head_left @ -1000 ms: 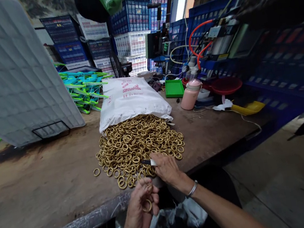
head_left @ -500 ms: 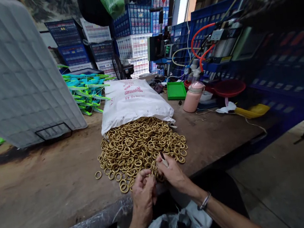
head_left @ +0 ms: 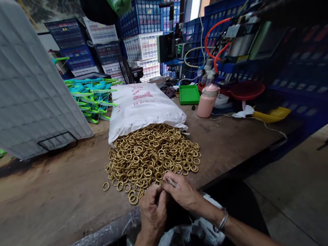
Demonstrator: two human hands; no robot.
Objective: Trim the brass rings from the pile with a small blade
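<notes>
A heap of gold-coloured rings spills from the mouth of a white woven sack onto the wooden table. My left hand is closed at the near edge of the heap, thumb and fingers pinched together. Whatever lies in that pinch is hidden by the fingers. Close against it, my right hand is closed around a slim silver tool, which looks like a small knife; its far end is covered. The fingertips of both hands meet just in front of the rings.
A pale ribbed panel stands at the left, beside green and blue plastic parts. To the right are a pink bottle, a green tray, a red dish and a yellow scoop. Stacked crates rise behind.
My right hand has moved left and slightly down, bringing its fingertips against my left hand. The tool has turned, and its dark end no longer shows. The view has shifted slightly.
</notes>
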